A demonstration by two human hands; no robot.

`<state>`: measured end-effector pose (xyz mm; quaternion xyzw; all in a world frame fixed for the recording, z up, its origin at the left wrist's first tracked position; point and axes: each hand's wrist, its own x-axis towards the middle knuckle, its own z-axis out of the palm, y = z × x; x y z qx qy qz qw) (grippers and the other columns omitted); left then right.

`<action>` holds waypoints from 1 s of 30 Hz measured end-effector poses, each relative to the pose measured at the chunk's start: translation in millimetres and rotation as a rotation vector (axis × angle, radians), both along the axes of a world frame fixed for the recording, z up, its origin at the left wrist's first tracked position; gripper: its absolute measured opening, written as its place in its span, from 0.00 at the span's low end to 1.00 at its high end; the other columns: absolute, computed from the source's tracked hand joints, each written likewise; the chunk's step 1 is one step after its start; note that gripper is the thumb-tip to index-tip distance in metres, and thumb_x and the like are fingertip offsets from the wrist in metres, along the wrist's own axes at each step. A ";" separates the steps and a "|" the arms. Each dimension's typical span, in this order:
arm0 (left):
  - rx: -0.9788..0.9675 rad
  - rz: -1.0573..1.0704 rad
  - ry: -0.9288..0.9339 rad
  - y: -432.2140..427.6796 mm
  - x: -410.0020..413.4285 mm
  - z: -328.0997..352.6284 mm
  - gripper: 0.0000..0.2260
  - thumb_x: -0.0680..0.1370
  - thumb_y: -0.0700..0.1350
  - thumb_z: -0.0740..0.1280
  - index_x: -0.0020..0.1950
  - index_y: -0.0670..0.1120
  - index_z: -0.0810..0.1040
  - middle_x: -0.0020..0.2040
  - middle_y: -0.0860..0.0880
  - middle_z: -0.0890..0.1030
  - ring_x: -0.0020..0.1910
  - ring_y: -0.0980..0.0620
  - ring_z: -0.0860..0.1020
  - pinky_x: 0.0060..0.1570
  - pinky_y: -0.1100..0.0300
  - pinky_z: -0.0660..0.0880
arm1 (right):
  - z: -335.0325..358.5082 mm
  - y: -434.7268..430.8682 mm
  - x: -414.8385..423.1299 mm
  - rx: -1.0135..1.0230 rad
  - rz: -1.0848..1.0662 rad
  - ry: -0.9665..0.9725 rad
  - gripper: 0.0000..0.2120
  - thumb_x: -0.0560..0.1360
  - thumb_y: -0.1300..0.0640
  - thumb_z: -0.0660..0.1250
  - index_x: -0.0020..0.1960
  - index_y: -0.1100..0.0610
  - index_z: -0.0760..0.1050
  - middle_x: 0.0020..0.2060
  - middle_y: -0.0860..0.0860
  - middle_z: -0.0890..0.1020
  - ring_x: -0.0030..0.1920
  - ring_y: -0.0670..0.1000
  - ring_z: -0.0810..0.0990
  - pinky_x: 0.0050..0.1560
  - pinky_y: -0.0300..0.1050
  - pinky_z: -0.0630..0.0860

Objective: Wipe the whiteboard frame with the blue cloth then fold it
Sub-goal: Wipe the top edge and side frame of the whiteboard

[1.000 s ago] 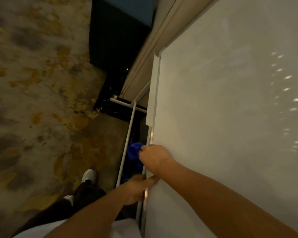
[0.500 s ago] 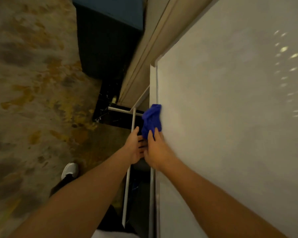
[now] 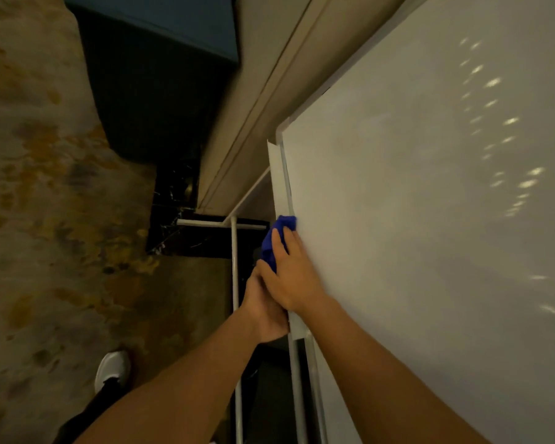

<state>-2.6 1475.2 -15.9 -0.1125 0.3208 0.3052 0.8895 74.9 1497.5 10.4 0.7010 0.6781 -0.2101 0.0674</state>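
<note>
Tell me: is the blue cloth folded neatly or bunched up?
Bunched up: the blue cloth is a crumpled wad in the right hand, against the whiteboard frame.

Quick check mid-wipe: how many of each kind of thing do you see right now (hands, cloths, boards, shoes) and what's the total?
2 hands: left hand, right hand
1 blue cloth
1 whiteboard
1 white shoe
Total: 5
</note>
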 end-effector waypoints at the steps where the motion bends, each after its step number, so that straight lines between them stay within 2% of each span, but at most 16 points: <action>1: -0.071 0.022 -0.047 0.9 0.2 -2.1 0.29 0.78 0.64 0.55 0.73 0.48 0.69 0.72 0.45 0.72 0.69 0.46 0.72 0.62 0.57 0.72 | -0.4 -17.2 2.4 0.032 -0.001 0.013 0.32 0.82 0.45 0.53 0.80 0.53 0.42 0.80 0.53 0.44 0.79 0.52 0.43 0.77 0.48 0.46; 2: -0.084 -0.015 -0.079 -0.3 -3.8 -0.5 0.31 0.76 0.66 0.57 0.69 0.47 0.74 0.66 0.42 0.77 0.64 0.44 0.76 0.63 0.53 0.71 | 0.7 -40.3 2.7 0.056 -0.018 0.031 0.31 0.82 0.48 0.54 0.80 0.53 0.43 0.80 0.53 0.46 0.79 0.52 0.46 0.78 0.48 0.49; 4: -0.136 -0.035 -0.060 -6.5 -6.8 -3.8 0.35 0.73 0.69 0.59 0.65 0.42 0.77 0.53 0.38 0.82 0.51 0.41 0.79 0.56 0.50 0.74 | 3.0 -95.7 1.1 0.056 -0.059 0.053 0.31 0.83 0.51 0.53 0.79 0.53 0.41 0.80 0.52 0.47 0.79 0.51 0.50 0.77 0.47 0.52; 6: -0.179 -0.059 -0.062 -16.9 -7.5 -12.4 0.37 0.73 0.70 0.59 0.65 0.41 0.77 0.49 0.38 0.82 0.47 0.41 0.79 0.51 0.51 0.75 | 0.4 -128.5 -5.4 0.044 -0.046 0.019 0.32 0.83 0.54 0.53 0.78 0.54 0.35 0.79 0.51 0.41 0.79 0.51 0.46 0.77 0.45 0.47; 8: -0.232 -0.081 -0.110 -30.4 -6.0 -14.5 0.34 0.73 0.68 0.59 0.64 0.42 0.78 0.52 0.39 0.84 0.50 0.41 0.81 0.51 0.50 0.76 | -4.0 -113.2 -4.5 0.078 0.004 -0.058 0.33 0.83 0.57 0.54 0.77 0.55 0.34 0.76 0.50 0.36 0.79 0.52 0.42 0.76 0.44 0.43; 10: -0.237 -0.111 -0.208 -34.4 -6.1 -15.9 0.33 0.72 0.69 0.60 0.64 0.45 0.79 0.58 0.40 0.82 0.56 0.41 0.81 0.52 0.48 0.76 | -5.9 -65.5 -2.8 0.104 0.025 -0.070 0.35 0.81 0.61 0.57 0.78 0.57 0.38 0.78 0.52 0.40 0.78 0.52 0.40 0.77 0.45 0.45; 14: -0.159 -0.215 -0.208 -20.6 -4.7 -21.3 0.41 0.67 0.76 0.59 0.61 0.44 0.82 0.63 0.38 0.79 0.61 0.37 0.78 0.65 0.42 0.71 | -6.5 60.8 -8.4 0.079 0.115 -0.156 0.38 0.78 0.64 0.61 0.79 0.61 0.41 0.79 0.57 0.45 0.79 0.57 0.40 0.74 0.45 0.41; 16: -0.141 -0.241 -0.186 -7.1 -5.5 -21.8 0.42 0.64 0.77 0.60 0.60 0.44 0.82 0.62 0.38 0.79 0.60 0.36 0.79 0.64 0.41 0.72 | -5.2 84.5 -18.1 0.064 0.086 -0.150 0.39 0.77 0.66 0.61 0.79 0.61 0.40 0.79 0.57 0.44 0.79 0.56 0.41 0.74 0.45 0.42; 19: -0.168 -0.180 -0.109 17.1 -11.7 -16.3 0.39 0.69 0.75 0.57 0.66 0.46 0.78 0.65 0.42 0.78 0.55 0.43 0.82 0.54 0.50 0.77 | -1.8 39.5 -20.4 0.093 0.032 -0.099 0.41 0.78 0.65 0.63 0.79 0.59 0.38 0.79 0.55 0.40 0.79 0.55 0.40 0.75 0.47 0.42; 20: -0.179 -0.161 -0.077 24.6 -14.5 -13.9 0.38 0.71 0.74 0.55 0.67 0.47 0.76 0.66 0.43 0.78 0.56 0.45 0.82 0.54 0.51 0.77 | -0.8 12.1 -18.2 0.086 0.023 -0.102 0.40 0.78 0.65 0.62 0.78 0.58 0.36 0.79 0.55 0.39 0.79 0.55 0.40 0.75 0.47 0.41; 22: -0.212 -0.200 -0.041 39.5 -18.1 -14.2 0.41 0.70 0.75 0.53 0.59 0.43 0.82 0.58 0.40 0.82 0.57 0.42 0.79 0.54 0.49 0.75 | 1.7 -34.1 -15.6 0.035 0.011 -0.105 0.42 0.78 0.65 0.61 0.76 0.56 0.32 0.78 0.54 0.35 0.78 0.53 0.39 0.75 0.45 0.41; 24: -0.194 -0.260 -0.032 56.5 -18.2 -18.4 0.45 0.68 0.78 0.50 0.49 0.40 0.86 0.49 0.37 0.85 0.52 0.41 0.80 0.51 0.48 0.75 | 1.6 -49.8 -11.5 -0.007 0.013 -0.091 0.46 0.76 0.68 0.63 0.77 0.56 0.31 0.77 0.53 0.33 0.77 0.52 0.36 0.75 0.43 0.42; 25: -0.193 -0.277 -0.025 64.1 -17.9 -19.5 0.46 0.67 0.78 0.50 0.49 0.39 0.85 0.48 0.37 0.85 0.50 0.41 0.80 0.51 0.48 0.75 | 1.4 -46.9 -11.6 -0.018 0.024 -0.098 0.47 0.75 0.69 0.64 0.77 0.56 0.31 0.77 0.54 0.33 0.76 0.52 0.35 0.74 0.43 0.42; 27: -0.204 -0.281 -0.005 77.2 -18.3 -20.7 0.44 0.69 0.77 0.51 0.57 0.41 0.83 0.49 0.37 0.85 0.53 0.40 0.80 0.51 0.48 0.75 | -0.1 -25.6 -11.6 -0.003 0.039 -0.113 0.46 0.75 0.66 0.65 0.75 0.56 0.30 0.77 0.55 0.34 0.76 0.53 0.34 0.75 0.46 0.42; 30: -0.130 -0.229 -0.033 95.2 -20.5 -19.3 0.36 0.73 0.72 0.55 0.69 0.48 0.74 0.61 0.43 0.81 0.57 0.45 0.79 0.53 0.50 0.76 | -5.2 41.4 -13.0 0.074 0.039 -0.053 0.42 0.78 0.64 0.62 0.74 0.55 0.31 0.78 0.55 0.38 0.78 0.54 0.37 0.77 0.49 0.42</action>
